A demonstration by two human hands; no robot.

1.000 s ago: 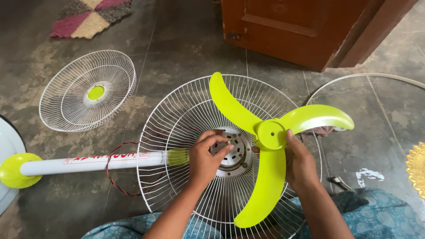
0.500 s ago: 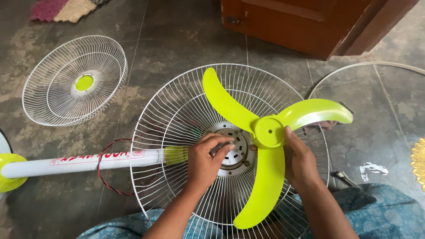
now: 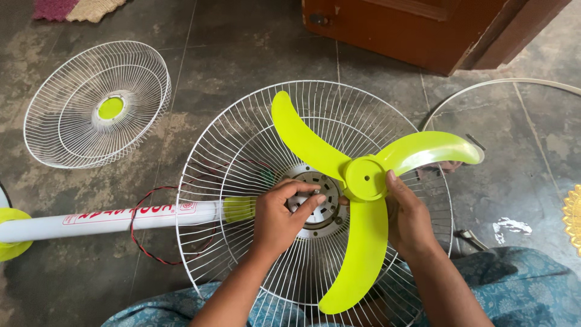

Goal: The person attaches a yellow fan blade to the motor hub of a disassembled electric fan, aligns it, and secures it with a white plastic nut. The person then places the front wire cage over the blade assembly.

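Motor hub [image 3: 319,203]: partly hidden under left hand [image 3: 275,221]; what the fingertips pinch too small to tell.
Guard [image 3: 242,151]: lower rim cut off by bottom edge.
Right hand [image 3: 408,221]: fingers hidden behind blade [image 3: 363,242].
Stand base [image 3: 9,233]: cut by left edge.

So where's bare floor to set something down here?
Bare floor lies between the loose grille and the rear grille, running up to the door; also right of the rear grille, inside the white ring. Crowded: the grille centre, with left hand, right hand and blade.
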